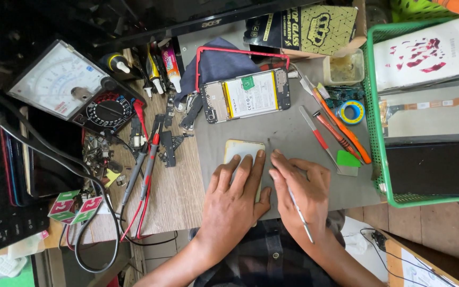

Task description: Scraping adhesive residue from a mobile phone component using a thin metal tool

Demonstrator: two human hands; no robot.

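Left hand (237, 194) lies flat, fingers spread, pressing a pale rounded panel (240, 149) onto the grey mat (288, 133), just below the opened phone (245, 95) with its battery showing. Right hand (304, 194) is curled shut round a thin metal tool (299, 212), pen-style; its tip seems to meet the panel's right edge, though fingers hide the contact.

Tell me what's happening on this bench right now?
A person presses the left hand flat on a pale phone part lying on the grey mat. The right hand holds a thin metal tool beside that part's edge. An opened phone, battery exposed, lies farther up the mat; a multimeter sits to the left.
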